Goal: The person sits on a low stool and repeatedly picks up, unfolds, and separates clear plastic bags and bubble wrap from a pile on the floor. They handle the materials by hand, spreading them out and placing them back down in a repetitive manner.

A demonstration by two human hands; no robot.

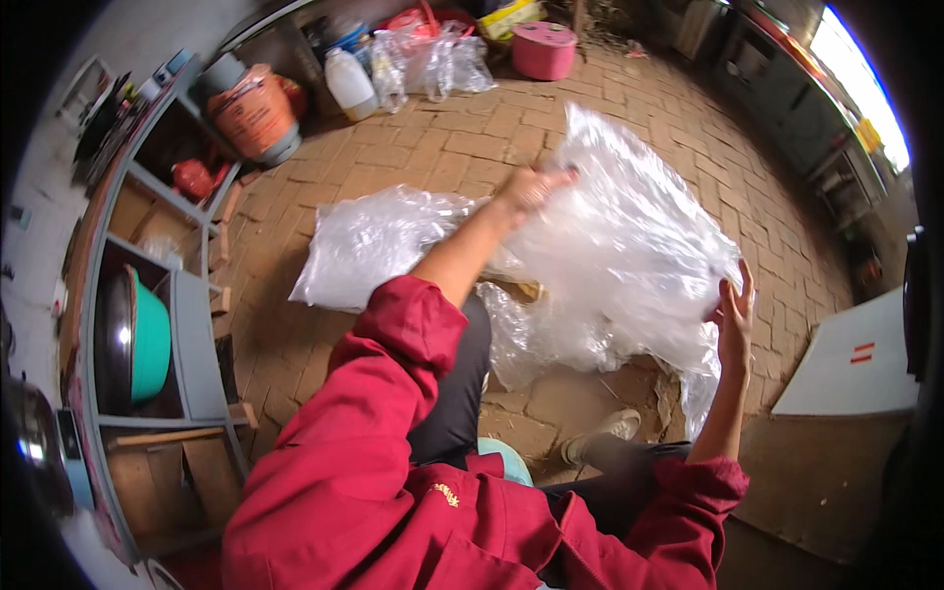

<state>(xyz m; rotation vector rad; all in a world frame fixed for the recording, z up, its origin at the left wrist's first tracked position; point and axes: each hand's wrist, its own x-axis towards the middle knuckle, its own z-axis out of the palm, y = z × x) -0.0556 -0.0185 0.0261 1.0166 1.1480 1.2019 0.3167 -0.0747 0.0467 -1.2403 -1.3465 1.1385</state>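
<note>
My left hand point(529, 193), slightly blurred, grips the upper left part of a large crumpled sheet of clear plastic film point(627, 228). At the sheet's right edge, my right hand point(736, 306) holds the film between thumb and fingers. The sheet is spread in front of my knees and hangs towards the brick floor point(472, 147). Another bundle of clear plastic point(369, 243) lies to the left, beyond my left forearm; whether it joins the held sheet cannot be told. Part of a yellowish-brown thing point(525, 289) shows between the folds.
A grey shelf unit point(195, 346) with a green basin point(150, 335) stands left. Behind are a gas cylinder point(254, 110), a plastic jug point(350, 85), clear bags point(439, 66) and a round pink stool point(544, 50). A white-topped box point(848, 361) is right. A light-green seat point(509, 461) shows beneath me.
</note>
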